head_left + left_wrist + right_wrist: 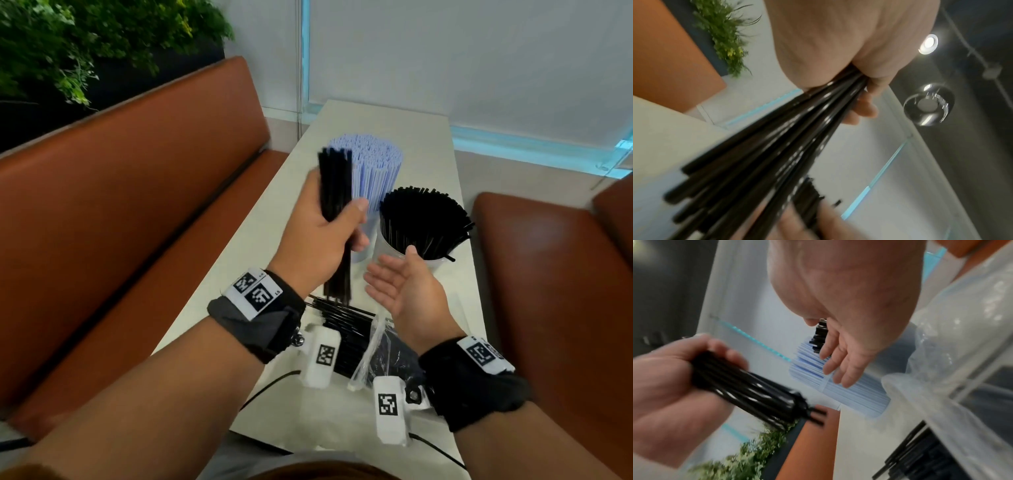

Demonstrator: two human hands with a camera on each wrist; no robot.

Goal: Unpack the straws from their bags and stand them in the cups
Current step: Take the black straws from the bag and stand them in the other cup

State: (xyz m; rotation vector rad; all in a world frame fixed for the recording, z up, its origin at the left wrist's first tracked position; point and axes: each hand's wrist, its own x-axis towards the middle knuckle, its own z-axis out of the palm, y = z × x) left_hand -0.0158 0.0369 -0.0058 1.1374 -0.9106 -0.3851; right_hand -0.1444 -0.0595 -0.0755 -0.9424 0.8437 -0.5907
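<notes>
Head view showed the left hand [325, 236] clamped around a bundle of black straws [337, 192], lifted upright above the middle of the table [260, 219]; the right hand [400, 287] waited just beside it, fingers spread and holding nothing; more black straws lay in an opened bag [363, 346] at the near edge. The step in hand looked like carrying this bundle over; the next move probably called for lowering it into the crowded black-straw cup [424, 226], beside the pale-blue-straw cup [368, 164] toward the far edge.
</notes>
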